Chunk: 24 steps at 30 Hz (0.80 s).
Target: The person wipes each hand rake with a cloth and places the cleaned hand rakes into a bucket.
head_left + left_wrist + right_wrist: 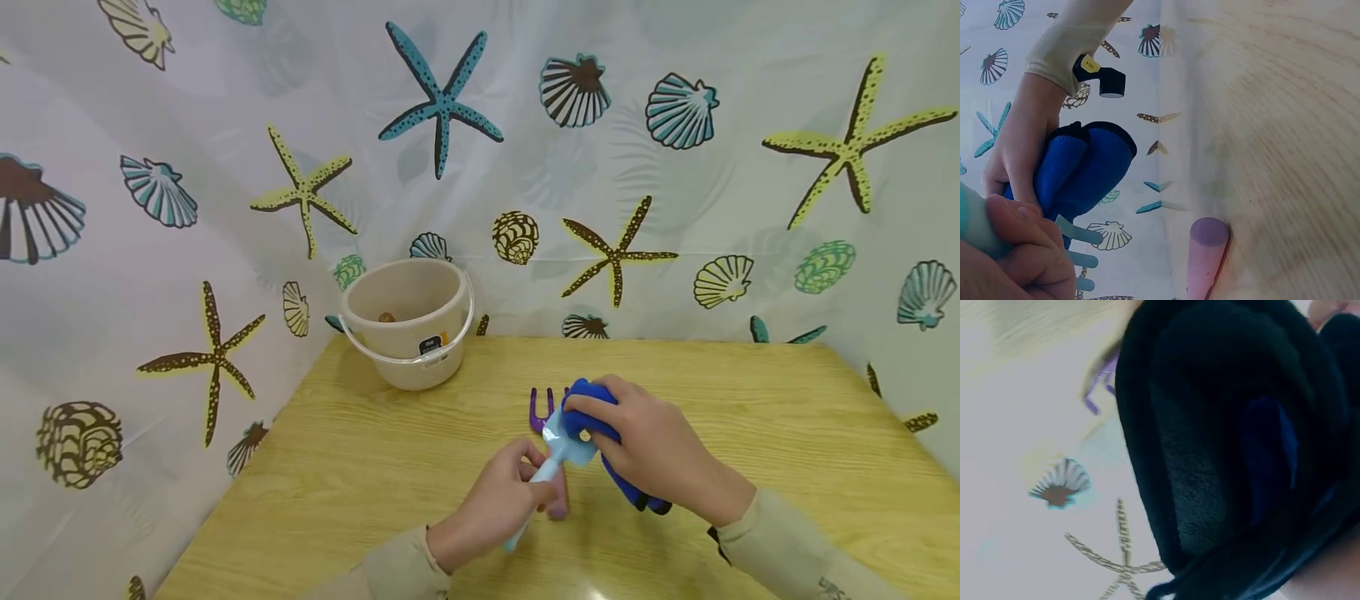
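My left hand (506, 492) grips the handle of a light-blue hand rake (546, 469), its head tilted up and to the right. Tines of the rake (1085, 259) stick out past my fingers in the left wrist view. In my right hand (652, 433) are bunched blue cloth gloves (592, 408) with black hems, pressed against the rake's head. Close up, the right wrist view looks into a dark-lined cuff (1191, 469) of the gloves. Beneath both hands lies a hand fork with purple tines (536, 417) and a pink handle (558, 500), partly hidden.
A beige bucket (420, 375) with a raised rim and white handle stands at the table's back left, a small brown round thing (386, 317) inside it. The wooden table (750, 417) meets a curtain (510, 167) printed with starfish and shells at the back and sides.
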Motion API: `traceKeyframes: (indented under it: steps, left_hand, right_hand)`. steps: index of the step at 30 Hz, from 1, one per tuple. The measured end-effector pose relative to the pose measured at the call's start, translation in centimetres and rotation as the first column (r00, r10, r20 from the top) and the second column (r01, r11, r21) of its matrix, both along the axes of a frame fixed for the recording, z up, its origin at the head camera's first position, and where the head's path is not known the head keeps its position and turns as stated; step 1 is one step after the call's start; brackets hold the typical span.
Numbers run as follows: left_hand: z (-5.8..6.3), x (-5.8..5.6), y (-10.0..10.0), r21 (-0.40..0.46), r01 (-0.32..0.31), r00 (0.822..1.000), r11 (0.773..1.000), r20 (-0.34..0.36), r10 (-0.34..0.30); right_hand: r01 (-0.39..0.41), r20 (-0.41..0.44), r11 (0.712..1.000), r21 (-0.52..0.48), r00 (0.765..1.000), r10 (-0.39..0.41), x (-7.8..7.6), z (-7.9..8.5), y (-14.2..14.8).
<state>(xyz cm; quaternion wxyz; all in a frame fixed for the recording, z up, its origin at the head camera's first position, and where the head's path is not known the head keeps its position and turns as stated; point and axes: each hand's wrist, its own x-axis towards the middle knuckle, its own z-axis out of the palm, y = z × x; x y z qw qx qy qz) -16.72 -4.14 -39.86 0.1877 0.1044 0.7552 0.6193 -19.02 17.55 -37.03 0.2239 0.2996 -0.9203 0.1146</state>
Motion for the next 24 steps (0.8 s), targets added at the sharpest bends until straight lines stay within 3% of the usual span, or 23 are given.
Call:
traceKeyframes:
  steps: [3,8,12,19,24]
  left_hand:
    - [0.4,-0.2,-0.2,0.007,-0.01,1.0,1.0,-0.002,0.01]
    - [0.6,-0.4,-0.4,0.031,-0.021,1.0,0.999,0.022,0.021]
    - [0.6,-0.3,-0.4,0.046,-0.021,0.999,0.999,0.034,0.02]
    - [0.4,0.1,-0.4,0.076,-0.029,0.998,0.997,0.059,0.024]
    - [0.4,-0.1,-0.4,0.115,-0.036,0.997,0.993,0.07,0.028]
  right_hand:
    - [-0.054,-0.054,0.998,-0.039,0.997,0.052,0.9,0.3,-0.3]
    - [-0.11,-0.123,0.993,0.051,0.986,0.116,2.1,0.0,-1.0]
    - [-0.059,-0.13,0.994,0.089,0.989,0.07,1.9,-0.4,-0.8]
    - [0.03,-0.057,0.999,0.036,0.998,-0.028,0.3,-0.8,0.4]
    - [-0.022,-0.095,1.0,-0.001,0.995,0.021,0.9,-1.0,-0.2]
